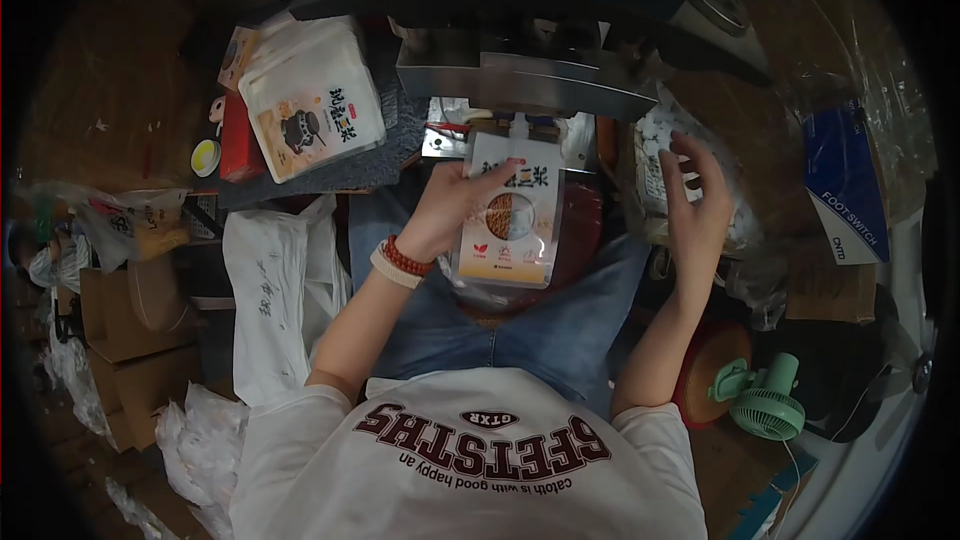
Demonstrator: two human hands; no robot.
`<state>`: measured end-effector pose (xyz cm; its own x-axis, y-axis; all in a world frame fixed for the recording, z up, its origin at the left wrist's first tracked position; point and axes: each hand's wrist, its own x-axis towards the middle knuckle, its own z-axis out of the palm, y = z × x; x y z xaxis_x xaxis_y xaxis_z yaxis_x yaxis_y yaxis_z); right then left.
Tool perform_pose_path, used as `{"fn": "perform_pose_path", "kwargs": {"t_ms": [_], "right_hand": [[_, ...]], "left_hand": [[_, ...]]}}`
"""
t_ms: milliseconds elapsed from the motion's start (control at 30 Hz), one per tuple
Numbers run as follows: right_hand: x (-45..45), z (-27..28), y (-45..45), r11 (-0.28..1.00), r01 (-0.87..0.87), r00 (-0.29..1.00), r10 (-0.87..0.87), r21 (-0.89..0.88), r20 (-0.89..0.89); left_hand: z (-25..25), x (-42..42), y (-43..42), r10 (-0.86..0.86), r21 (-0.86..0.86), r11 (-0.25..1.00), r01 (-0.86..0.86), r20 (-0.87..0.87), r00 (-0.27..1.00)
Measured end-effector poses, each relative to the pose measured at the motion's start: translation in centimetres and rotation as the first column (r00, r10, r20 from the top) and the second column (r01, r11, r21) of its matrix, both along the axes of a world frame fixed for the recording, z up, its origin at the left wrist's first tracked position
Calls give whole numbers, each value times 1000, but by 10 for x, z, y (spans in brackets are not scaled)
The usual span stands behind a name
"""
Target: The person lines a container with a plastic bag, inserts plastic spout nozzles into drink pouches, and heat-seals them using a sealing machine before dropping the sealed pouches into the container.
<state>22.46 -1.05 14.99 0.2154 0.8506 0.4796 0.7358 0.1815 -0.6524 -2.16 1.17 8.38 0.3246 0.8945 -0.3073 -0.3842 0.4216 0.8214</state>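
Your left hand [455, 205] gripped the white pouch [530, 258] along its side — thumb across the front — above your lap. Your right hand [705, 195] hovered by the clear bag [650, 152]; whether it held anything couldn't be told.

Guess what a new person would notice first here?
Probably the white pouch in the left hand's fingers, near the middle of the picture. Next, perhaps the blue FOOT SWITCH package at the far right, or the green fan at the lower right.
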Motion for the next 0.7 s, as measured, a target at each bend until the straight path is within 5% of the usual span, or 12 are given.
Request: {"fn": "perform_pose_path", "kwargs": {"t_ms": [33,100,200,267,367,433,467,500,533,600,633,700], "right_hand": [[10,-18,12,1000,-1,1000,1,-4,0],[25,-56,31,998,43,884,-61,48,463],[18,-52,30,974,86,957,-22,-210,288],[21,-61,29,981,81,960,-29,-177,278],[21,-56,26,984,103,983,-79,-147,164],[15,-52,21,977,124,992,-118,-175,46],[10,-51,20,987,156,986,-157,-28,-50],[6,-51,17,973,198,972,-180,115,-150],[1,-51,12,974,195,972,-177,116,-153],[-7,-50,1,983,-76,695,171,165,-699],[-17,-46,-5,983,-74,689,173,170,-704],[-40,-34,-23,854,-448,293,421,265,-859]], "left_hand": [[0,0,8,1,-4,1000,-1,0,1000],[1,0,18,-1,-47,999,1,-1,1000],[-1,1,19,-1,-47,999,2,12,1000],[-2,-3,17,-17,-44,999,18,22,1000],[2,-26,23,-104,26,993,114,-247,963],[-7,-60,26,433,498,866,-39,-710,556],[-6,-71,22,433,499,866,-36,-711,555],[-5,-81,14,594,581,776,245,-804,28],[-4,-93,6,698,471,713,520,-550,-459],[-27,-115,-10,650,466,685,559,-738,-182],[-28,-121,-17,669,516,619,593,-741,-53],[-26,-124,-29,697,590,603,536,-717,4]]}}
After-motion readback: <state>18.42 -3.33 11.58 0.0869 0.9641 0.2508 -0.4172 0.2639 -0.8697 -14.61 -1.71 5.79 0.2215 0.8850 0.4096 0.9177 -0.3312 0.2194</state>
